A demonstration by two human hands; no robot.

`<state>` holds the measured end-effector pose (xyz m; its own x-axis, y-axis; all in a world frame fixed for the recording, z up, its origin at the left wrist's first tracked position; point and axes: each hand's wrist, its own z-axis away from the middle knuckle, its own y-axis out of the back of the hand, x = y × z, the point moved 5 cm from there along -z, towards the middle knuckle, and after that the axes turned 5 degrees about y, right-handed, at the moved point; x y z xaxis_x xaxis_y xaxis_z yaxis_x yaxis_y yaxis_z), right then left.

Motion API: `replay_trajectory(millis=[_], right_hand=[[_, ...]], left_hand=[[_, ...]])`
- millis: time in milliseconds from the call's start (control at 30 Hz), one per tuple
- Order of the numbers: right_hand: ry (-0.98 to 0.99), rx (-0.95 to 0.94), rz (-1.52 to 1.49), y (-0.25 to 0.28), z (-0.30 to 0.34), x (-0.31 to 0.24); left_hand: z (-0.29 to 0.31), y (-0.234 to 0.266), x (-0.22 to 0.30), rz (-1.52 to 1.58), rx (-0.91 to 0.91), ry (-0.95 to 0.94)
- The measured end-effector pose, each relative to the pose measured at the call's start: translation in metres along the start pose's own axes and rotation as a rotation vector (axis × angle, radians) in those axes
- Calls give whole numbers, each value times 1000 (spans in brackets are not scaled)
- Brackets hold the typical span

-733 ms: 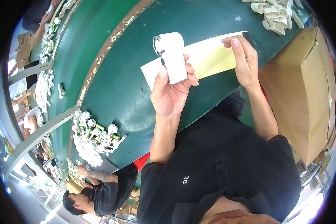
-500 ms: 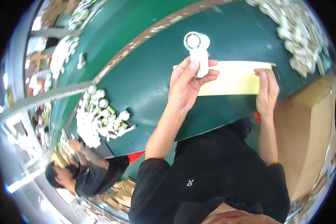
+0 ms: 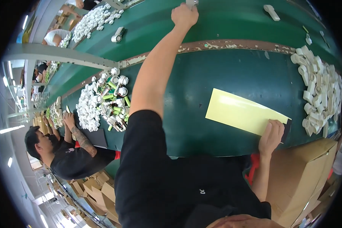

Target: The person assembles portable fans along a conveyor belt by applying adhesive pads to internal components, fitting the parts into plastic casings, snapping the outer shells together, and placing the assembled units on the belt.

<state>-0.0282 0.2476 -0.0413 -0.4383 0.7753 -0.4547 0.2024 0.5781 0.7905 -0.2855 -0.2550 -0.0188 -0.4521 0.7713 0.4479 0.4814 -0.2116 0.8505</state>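
My left arm stretches far forward over the green belt. At the top edge of the view my left hand [image 3: 184,16] is closed on the white handheld fan [image 3: 192,3], most of which is cut off or covered by the fingers. On the dark green table lies a glossy pale yellow sheet [image 3: 239,112], set at a slant. My right hand [image 3: 271,136] grips the sheet's near right end, fingers together over its edge. Part of a dark flat piece [image 3: 287,131] shows beside those fingers.
White curved plastic shells [image 3: 317,91] are heaped at right. White caps and green-celled parts [image 3: 106,98] are piled at left, near a co-worker [image 3: 72,152]. A brown ledge [image 3: 216,45] divides table and belt. A cardboard box [image 3: 304,174] stands at near right.
My left hand has carried the fan from above the yellow sheet forward to the belt. The sheet now lies slanted, with my right hand still at its right end. The head view has shifted.
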Motion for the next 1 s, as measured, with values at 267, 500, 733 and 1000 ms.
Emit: replay_trajectory(millis=[267, 500, 733, 1000], right_hand=[[-44, 18, -25, -1, 1, 3], [58, 17, -42, 0, -12, -10], [168, 77, -218, -4, -38, -55], [195, 85, -353, 17, -35, -94]], left_hand=[[102, 49, 9, 227, 22, -532], [170, 225, -143, -401, -76, -247], [229, 245, -218, -654, -214, -21], [264, 272, -124, -304, 153, -379]])
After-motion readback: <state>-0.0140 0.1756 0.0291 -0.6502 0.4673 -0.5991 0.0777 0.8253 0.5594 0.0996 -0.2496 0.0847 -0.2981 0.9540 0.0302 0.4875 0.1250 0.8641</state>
